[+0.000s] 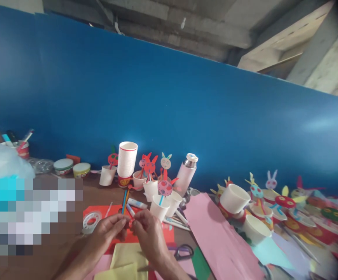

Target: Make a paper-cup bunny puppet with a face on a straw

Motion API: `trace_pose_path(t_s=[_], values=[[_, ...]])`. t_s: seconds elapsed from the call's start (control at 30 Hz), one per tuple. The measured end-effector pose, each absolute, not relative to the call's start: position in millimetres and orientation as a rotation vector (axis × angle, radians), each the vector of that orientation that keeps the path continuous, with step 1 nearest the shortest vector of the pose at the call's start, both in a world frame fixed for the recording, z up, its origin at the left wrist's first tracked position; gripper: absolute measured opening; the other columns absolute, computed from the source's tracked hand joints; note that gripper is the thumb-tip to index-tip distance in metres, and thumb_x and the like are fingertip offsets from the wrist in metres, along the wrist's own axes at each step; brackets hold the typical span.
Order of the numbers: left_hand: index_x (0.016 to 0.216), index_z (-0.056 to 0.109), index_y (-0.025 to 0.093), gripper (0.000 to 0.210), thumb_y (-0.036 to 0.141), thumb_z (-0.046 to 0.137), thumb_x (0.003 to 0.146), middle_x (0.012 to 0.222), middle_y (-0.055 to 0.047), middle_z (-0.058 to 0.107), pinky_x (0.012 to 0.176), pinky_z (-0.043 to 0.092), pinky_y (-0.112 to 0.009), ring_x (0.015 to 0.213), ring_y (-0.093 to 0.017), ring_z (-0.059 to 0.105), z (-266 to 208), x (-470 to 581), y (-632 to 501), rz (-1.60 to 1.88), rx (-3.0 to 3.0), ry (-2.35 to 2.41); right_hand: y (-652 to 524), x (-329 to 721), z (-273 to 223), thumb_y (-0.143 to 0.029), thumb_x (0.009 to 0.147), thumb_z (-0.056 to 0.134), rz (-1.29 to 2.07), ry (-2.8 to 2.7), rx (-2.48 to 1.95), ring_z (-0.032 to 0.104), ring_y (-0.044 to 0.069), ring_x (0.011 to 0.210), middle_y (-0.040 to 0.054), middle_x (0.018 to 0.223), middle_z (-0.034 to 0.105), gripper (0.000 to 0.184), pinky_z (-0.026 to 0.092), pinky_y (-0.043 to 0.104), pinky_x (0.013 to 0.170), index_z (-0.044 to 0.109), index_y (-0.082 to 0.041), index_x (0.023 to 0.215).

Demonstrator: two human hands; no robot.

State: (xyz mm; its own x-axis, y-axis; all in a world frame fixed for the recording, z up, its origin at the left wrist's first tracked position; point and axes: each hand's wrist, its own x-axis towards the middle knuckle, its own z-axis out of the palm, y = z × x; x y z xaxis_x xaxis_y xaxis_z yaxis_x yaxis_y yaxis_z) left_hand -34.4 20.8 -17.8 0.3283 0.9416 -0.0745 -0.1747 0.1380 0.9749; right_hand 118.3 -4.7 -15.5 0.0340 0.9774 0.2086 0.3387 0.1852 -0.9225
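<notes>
Two hands meet low and just left of centre, and we see a small red piece between the fingertips. Left hand: thumb and forefinger pressed together at its edge. Right hand: thumb and forefinger pinching the other side, as far as we can tell; remaining fingers curled, partly hidden.

Risks, our read:
- Piece is tiny and the grip is fingertips only. Uneven pull could tear or crease it; we take it for paper.
- Drop it and we could lose it: the red sheet right under the hands is nearly the same colour.
- White cup with the pink-faced paper figure stands just beyond the right knuckles. A forward push could tip it; the cup looks light and the figure top-heavy.
- Purple-handled scissors lie right of the right wrist; a sideways sweep could snag them.
- Tape roll sits near the left knuckles, easy to nudge.

Room:
- Forward is tight: markers, cups, then the tall cup stack and flask, with the blue partition behind.
- Right is crowded: long pink sheet, then the cups at the frame's right.
- Best slack is lower left, where brown tabletop shows beside the left forearm; the pixelated patch there hides whatever is beyond.
- Near table edge we can't see; yellow paper fills the bottom centre below the hands.
</notes>
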Motion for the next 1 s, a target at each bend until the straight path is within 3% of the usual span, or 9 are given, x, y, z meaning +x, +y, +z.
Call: trace_pose_path(t_s=[0.5,0.6,0.8,1.0], values=[[0.069,0.066,0.014,0.030,0.042,0.073,0.060,0.057,0.002,0.058,0.049,0.039,-0.022,0.047,-0.009,0.047,-25.3,-29.5,16.5,0.993,1.104,0.896,-6.2,110.2,-25.5,-0.018,0.077,0.054,1.126,-1.287,-1.160,0.060,0.014,0.060,0.0027,0.066,0.063,0.008,0.046,0.022,0.056,0.056,-0.013,0.083],[0.069,0.065,0.015,0.030,0.040,0.076,0.057,0.053,0.004,0.056,0.046,0.038,-0.021,0.044,-0.008,0.046,-25.1,-27.3,16.7,1.033,1.019,0.894,-5.5,110.6,-25.3,-0.022,0.076,0.060,1.093,-1.292,-1.178,0.057,0.013,0.059,0.0010,0.065,0.060,0.014,0.043,0.021,0.054,0.057,-0.013,0.086],[0.069,0.063,0.015,0.026,0.038,0.073,0.062,0.051,0.004,0.055,0.048,0.038,-0.020,0.045,-0.009,0.048,-31.9,-25.8,17.2,1.012,1.053,0.884,-2.1,113.3,-28.1,-0.017,0.074,0.057,0.985,-1.358,-1.258,0.047,0.009,0.053,-0.0020,0.059,0.054,0.005,0.034,0.018,0.048,0.060,-0.014,0.071],[0.073,0.064,0.016,0.023,0.037,0.069,0.067,0.055,0.003,0.058,0.051,0.040,-0.022,0.047,-0.011,0.052,-27.4,-31.1,18.6,0.980,1.188,0.885,-3.6,119.6,-10.7,-0.012,0.072,0.052,0.931,-1.409,-1.279,0.051,0.011,0.059,-0.0001,0.064,0.060,0.010,0.037,0.019,0.055,0.062,-0.014,0.070]])
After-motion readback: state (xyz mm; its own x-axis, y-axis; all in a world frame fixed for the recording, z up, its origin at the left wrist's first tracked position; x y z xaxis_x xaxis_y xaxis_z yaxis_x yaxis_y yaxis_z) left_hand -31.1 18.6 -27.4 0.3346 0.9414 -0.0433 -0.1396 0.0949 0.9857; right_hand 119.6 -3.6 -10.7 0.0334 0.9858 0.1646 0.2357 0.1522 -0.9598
